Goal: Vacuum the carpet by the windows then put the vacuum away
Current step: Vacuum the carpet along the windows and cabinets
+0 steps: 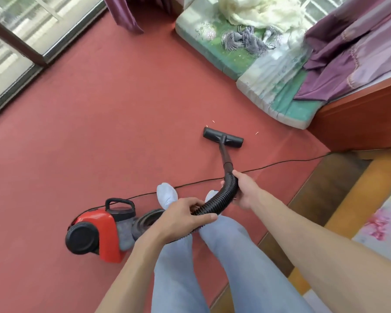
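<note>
A red and black canister vacuum [95, 231] sits on the red carpet [99, 123] to the left of my legs. Its black ribbed hose [221, 197] curves up across my feet to a black wand [225, 154]. The wand ends in a flat black floor nozzle [222, 137] resting on the carpet ahead. My right hand [246, 190] grips the hose just below the wand. My left hand [187, 220] holds the hose lower down, near the canister. A few small pale specks [256, 133] lie on the carpet beside the nozzle.
Sliding glass windows [16, 41] run along the upper left. A floral floor cushion [246, 64] with purple curtain fabric [348, 59] lies upper right, beside a wooden ledge [359, 114]. The black power cord [280, 164] crosses the carpet. Wooden flooring [325, 193] borders the carpet at right.
</note>
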`<action>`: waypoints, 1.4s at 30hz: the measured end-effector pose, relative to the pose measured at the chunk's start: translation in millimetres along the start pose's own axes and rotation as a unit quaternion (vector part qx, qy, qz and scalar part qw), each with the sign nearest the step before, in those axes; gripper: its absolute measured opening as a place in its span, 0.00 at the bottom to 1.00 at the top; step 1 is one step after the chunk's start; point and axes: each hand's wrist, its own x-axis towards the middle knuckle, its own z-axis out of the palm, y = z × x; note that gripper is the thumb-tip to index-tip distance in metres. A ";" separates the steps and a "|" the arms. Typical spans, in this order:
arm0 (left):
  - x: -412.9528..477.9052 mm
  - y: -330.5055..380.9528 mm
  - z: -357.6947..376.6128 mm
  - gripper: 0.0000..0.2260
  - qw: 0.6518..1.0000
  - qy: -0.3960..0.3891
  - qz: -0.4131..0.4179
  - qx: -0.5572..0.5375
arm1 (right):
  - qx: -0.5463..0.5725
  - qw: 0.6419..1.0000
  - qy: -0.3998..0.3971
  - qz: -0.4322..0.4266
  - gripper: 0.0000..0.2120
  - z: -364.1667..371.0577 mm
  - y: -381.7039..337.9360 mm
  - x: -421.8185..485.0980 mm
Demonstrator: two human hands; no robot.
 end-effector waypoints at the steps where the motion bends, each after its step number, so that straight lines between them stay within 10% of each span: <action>1: -4.7 -0.3 0.6 0.11 1.000 0.011 0.000 -0.004 | -0.009 1.000 0.007 -0.006 0.13 4.7 0.9 -0.8; 12: -27.1 -37.5 -65.2 0.11 0.989 -0.091 -0.047 -0.109 | -0.143 0.989 -0.001 -0.042 0.07 59.7 15.2 6.2; 18: 4.0 -59.1 -51.3 0.09 0.994 0.111 0.002 -0.020 | -0.035 0.998 -0.018 -0.052 0.11 78.1 17.8 34.8; 26: -21.0 -47.5 -75.8 0.11 0.992 -0.035 0.038 -0.115 | -0.037 0.997 -0.054 -0.031 0.12 45.1 13.2 13.2; 32: -18.1 -54.6 -93.0 0.09 0.995 -0.001 0.027 -0.095 | 0.064 0.983 -0.171 -0.002 0.15 50.2 26.0 26.8; 38: 14.9 -62.5 -54.9 0.11 0.989 0.120 0.039 0.078 | 0.123 0.986 -0.094 -0.058 0.11 66.1 19.8 49.3; 42: 15.2 -49.6 -23.4 0.08 0.993 0.058 0.091 0.047 | 0.157 0.980 -0.032 -0.120 0.10 45.2 8.9 34.3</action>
